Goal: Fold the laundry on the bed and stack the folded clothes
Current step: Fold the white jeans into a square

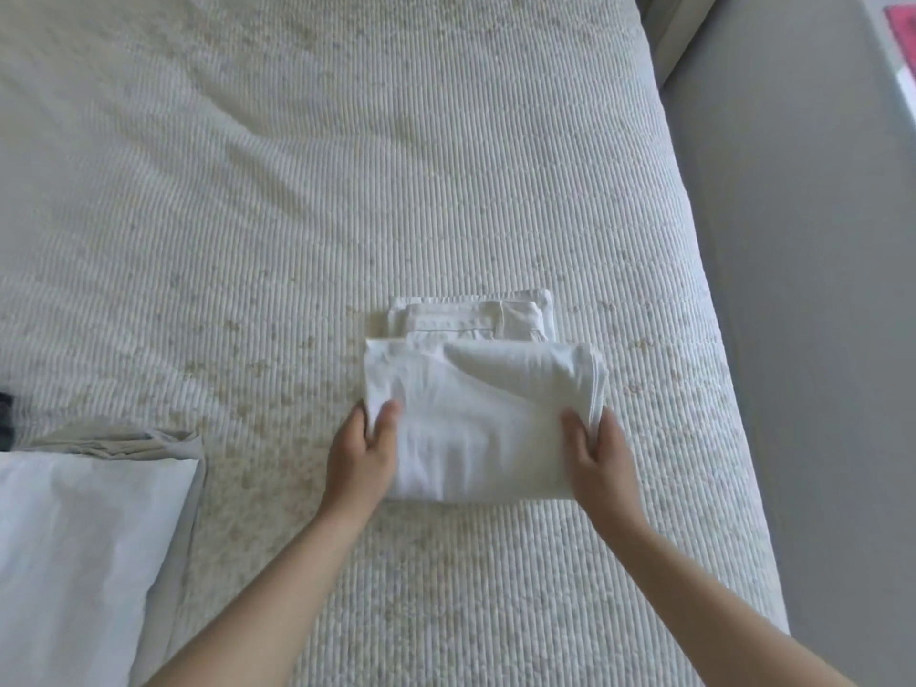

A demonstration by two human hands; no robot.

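A folded white cloth [476,419] lies on the ribbed cream bed cover [347,190], partly over another folded white garment [471,314] whose far part shows behind it. My left hand [364,453] grips the cloth's left edge, thumb on top and fingers tucked under. On the opposite side my right hand [597,456] holds the right edge the same way, where the layered folds show.
A stack of folded pieces, white over grey [89,528], lies at the near left of the bed. A dark item [5,419] peeks in at the left edge. The bed's right edge drops to a grey floor [803,290].
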